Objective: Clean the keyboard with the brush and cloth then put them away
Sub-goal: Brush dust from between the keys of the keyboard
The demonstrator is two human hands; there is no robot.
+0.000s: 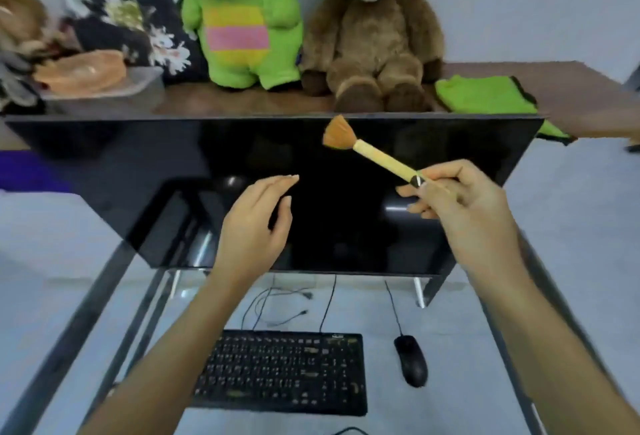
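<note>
A black keyboard lies on the glass desk near the front edge, between my two forearms. My right hand is raised in front of the monitor and grips the end of a brush with a pale wooden handle and orange bristles pointing up and left. My left hand hovers open in front of the screen, holding nothing. A green cloth lies folded on the wooden shelf behind the monitor at the right.
A large black monitor stands across the desk's middle. A black mouse sits right of the keyboard, with cables behind. On the shelf sit a green plush toy, a brown plush toy, a floral bag and a tray.
</note>
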